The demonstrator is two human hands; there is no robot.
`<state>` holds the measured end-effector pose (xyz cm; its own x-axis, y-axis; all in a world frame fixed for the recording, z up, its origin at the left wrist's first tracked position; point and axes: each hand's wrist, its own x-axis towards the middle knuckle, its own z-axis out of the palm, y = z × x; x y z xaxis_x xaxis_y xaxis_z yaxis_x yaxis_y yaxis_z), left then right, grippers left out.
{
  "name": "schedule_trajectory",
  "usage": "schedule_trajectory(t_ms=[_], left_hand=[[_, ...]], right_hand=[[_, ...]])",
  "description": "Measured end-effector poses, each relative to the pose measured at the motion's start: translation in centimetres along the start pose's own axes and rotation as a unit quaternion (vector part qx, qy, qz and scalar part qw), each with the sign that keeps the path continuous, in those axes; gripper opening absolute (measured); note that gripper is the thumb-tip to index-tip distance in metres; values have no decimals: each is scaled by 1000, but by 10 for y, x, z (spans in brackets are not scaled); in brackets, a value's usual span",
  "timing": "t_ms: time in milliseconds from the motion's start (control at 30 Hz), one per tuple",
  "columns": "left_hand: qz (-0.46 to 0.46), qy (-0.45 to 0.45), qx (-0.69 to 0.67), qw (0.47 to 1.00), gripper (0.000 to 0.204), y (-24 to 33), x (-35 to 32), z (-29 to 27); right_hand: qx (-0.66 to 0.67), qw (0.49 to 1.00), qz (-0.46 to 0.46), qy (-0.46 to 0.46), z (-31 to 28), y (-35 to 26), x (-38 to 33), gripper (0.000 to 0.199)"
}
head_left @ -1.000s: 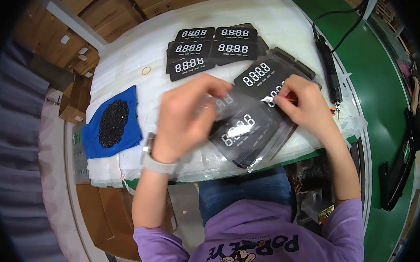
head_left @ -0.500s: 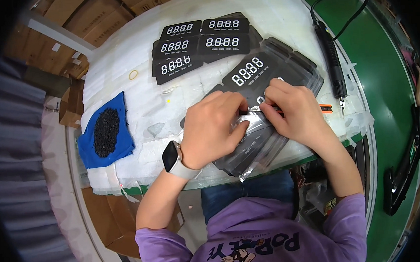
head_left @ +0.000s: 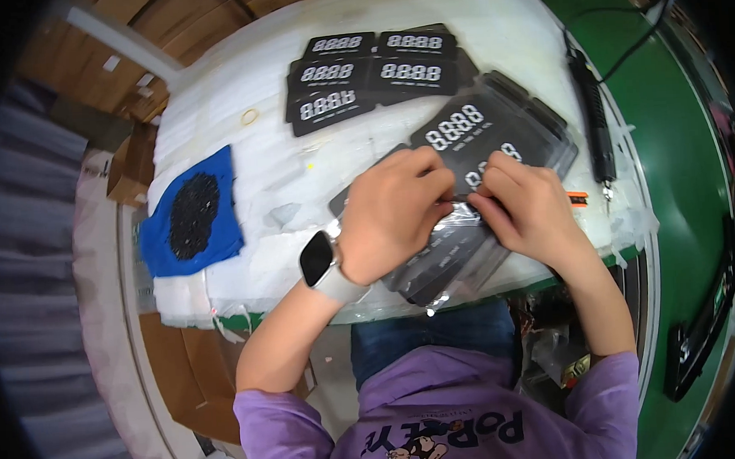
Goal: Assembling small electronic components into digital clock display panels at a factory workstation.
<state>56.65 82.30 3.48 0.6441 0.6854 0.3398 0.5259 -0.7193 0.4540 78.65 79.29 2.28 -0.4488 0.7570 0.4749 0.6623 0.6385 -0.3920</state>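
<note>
A pile of dark display panels point(head_left: 455, 128) with white digit segments lies before me, with clear plastic wrap point(head_left: 466, 216) over its near part. My left hand point(head_left: 396, 215), with a watch point(head_left: 319, 259) on the wrist, has its fingertips pinched at the upper edge of the wrap. Close beside it, my right hand point(head_left: 533, 208) pinches the same edge. Both hands are closed, their fingertips almost meeting. The wrap's crinkled near end hangs toward the table edge. Motion blur hides the finest detail at the fingertips.
Several more panels point(head_left: 332, 73) lie spread at the far side. A corded electric screwdriver point(head_left: 591, 105) rests at right, near an orange tool point(head_left: 578, 199). At left, a blue cloth point(head_left: 157, 253) bears small black pieces point(head_left: 194, 214). A rubber band point(head_left: 249, 117) lies farther back.
The view has shifted, moving the whole scene slightly rightward. Both hands remain pinched at the wrap, their fingertips closer together.
</note>
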Motion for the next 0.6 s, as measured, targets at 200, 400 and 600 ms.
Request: schedule_trajectory(t_ms=[200, 400, 600], left_hand=[[45, 21, 74, 996, 17, 2, 2, 10], [144, -34, 87, 985, 18, -7, -4, -12], [-1, -106, -15, 994, 10, -26, -64, -83]], right_hand=[[8, 1000, 12, 0, -1, -3, 2, 21], [11, 997, 75, -32, -6, 1, 9, 19], [31, 991, 108, -68, -6, 11, 11, 20]])
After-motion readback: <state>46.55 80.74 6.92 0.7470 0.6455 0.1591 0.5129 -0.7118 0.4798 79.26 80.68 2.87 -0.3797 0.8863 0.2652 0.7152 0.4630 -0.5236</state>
